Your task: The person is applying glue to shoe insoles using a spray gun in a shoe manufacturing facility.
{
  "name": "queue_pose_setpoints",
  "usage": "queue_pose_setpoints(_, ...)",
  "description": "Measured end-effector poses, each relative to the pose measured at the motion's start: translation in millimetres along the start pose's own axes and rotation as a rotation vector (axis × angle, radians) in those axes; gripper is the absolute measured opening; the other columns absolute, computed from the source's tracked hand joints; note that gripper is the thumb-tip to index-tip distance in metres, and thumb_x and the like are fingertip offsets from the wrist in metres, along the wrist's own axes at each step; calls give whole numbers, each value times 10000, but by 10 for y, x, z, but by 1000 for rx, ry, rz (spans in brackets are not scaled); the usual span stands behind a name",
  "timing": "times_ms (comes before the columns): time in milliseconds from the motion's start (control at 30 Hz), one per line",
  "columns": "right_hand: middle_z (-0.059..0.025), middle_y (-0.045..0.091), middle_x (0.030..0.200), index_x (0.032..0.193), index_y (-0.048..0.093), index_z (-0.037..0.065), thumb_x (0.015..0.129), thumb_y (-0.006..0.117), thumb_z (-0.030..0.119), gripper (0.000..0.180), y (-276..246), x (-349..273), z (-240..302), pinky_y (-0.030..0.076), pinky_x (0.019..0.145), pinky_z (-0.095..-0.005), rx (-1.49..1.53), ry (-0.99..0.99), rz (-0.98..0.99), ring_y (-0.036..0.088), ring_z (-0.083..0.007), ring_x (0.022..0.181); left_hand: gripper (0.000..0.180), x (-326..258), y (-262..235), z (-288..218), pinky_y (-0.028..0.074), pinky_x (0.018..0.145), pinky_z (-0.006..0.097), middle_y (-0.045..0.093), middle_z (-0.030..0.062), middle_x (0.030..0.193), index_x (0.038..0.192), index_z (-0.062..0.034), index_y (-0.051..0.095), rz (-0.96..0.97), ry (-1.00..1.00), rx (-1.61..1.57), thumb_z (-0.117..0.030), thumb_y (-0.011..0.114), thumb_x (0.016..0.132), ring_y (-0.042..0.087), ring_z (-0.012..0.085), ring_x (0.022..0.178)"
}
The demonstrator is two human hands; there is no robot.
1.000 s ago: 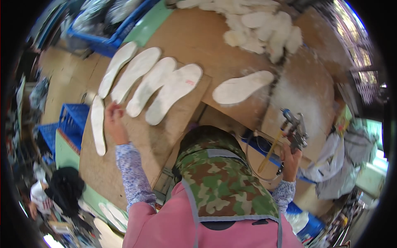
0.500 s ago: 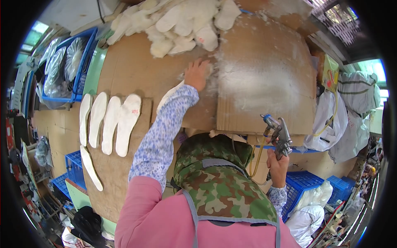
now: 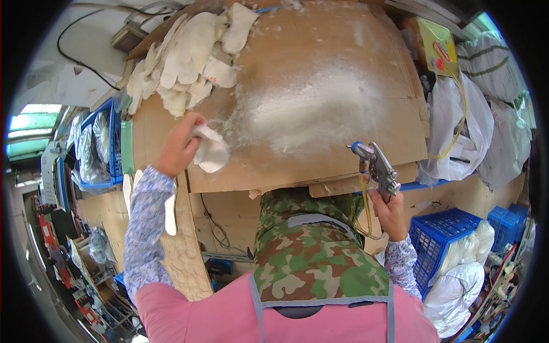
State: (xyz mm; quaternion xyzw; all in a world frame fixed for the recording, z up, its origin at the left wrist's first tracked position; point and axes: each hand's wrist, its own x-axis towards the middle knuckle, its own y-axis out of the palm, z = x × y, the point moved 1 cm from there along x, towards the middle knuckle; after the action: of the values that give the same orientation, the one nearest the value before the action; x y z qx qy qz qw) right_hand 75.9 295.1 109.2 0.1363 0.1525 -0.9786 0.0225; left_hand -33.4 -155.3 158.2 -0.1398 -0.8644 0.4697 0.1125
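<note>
My left hand (image 3: 180, 146) is closed on the edge of a white, soft insole (image 3: 213, 153), which curls and hangs beside the fingers above the cardboard. In my right hand (image 3: 390, 214) is a metal spray gun (image 3: 380, 168) with a blue tip, held near the board's front edge and pointing up and left. Part of its handle is hidden in the palm. A whitish, fuzzy patch (image 3: 320, 108) covers the middle of the cardboard sheet (image 3: 331, 51). At the far left a heap of fleecy insoles (image 3: 191, 54) lies on the board.
Laid-out insoles (image 3: 170, 216) are partly covered by my left sleeve. A yellow hose (image 3: 462, 114) runs from a yellow container (image 3: 437, 48) at the right, past white bags (image 3: 457, 131). Blue crates stand at left (image 3: 116, 146) and lower right (image 3: 437, 228).
My left hand has taken hold of an insole and lifted it off the board, moving left and nearer. The view has shifted right; the spray gun stays in my right hand.
</note>
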Motion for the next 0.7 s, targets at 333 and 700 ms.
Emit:
queue_pose_setpoints(333, 89, 365, 609, 1111, 609, 22, 889, 569, 51, 227, -299, -330, -47, 254, 452, -216, 150, 49, -220, 312, -22, 505, 464, 1033, 137, -1858, 539, 637, 225, 533, 85, 1208, 1338, -88, 408, 30, -42, -881, -11, 424, 882, 630, 126, 790)
queue_pose_setpoints(700, 89, 310, 620, 1142, 596, 32, 882, 558, 17, 263, -232, -535, -90, 247, 465, -218, 133, 19, -335, 292, -25, 525, 383, 531, 2000, -598, 526, 553, 269, 560, 160, 1034, 1274, -34, 335, -221, -565, -1063, -28, 420, 901, 650, 214, 703)
